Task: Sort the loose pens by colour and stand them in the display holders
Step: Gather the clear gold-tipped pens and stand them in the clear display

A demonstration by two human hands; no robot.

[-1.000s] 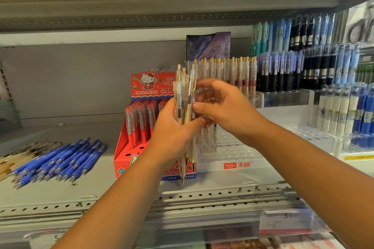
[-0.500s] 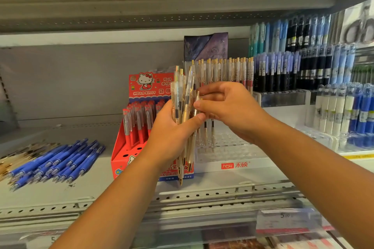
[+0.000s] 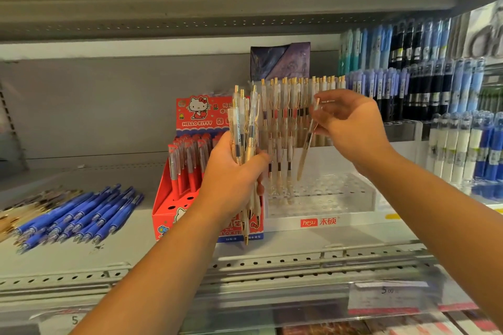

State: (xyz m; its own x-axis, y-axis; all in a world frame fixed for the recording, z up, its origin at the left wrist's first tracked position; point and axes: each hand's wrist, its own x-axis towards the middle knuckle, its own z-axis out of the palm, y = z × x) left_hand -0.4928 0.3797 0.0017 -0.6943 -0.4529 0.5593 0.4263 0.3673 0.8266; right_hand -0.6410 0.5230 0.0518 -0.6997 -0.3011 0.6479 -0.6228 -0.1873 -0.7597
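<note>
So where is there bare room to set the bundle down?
Bare shelf lies between the blue pens and the red box. In the clear holder the front and right holes are empty; its back rows and the racks at right are crowded.

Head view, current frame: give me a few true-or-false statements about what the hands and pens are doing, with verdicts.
1. The left hand holds a bundle of pens with clear barrels and gold trim. True.
2. The right hand is empty. False: it pinches a single pen, tip down, above the clear holder.
3. The blue pens stand upright in a holder. False: they lie loose on the shelf at the left.
4. The Hello Kitty box holds red pens standing upright. True.
</note>
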